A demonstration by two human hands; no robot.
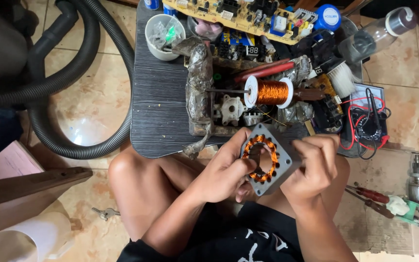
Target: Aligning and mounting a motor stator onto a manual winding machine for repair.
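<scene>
both hands on the motor core [266, 157], a square grey plate with a ring of copper windings, held tilted above the lap, just in front of the small dark table [161, 97]. left hand [221, 172] grips its lower left edge, thumb lying across the face by the windings. right hand [316, 165] clamps the right edge, fingers curled over the top corner. core sits between the two hands, touching both. just beyond it on the table: a spool of copper wire [270, 92] on a rod, a white cup [163, 36], a circuit board [238, 14]. grey hose [81, 73] loops on the floor to the left, screwdrivers [372, 199] on the floor to the right.
</scene>
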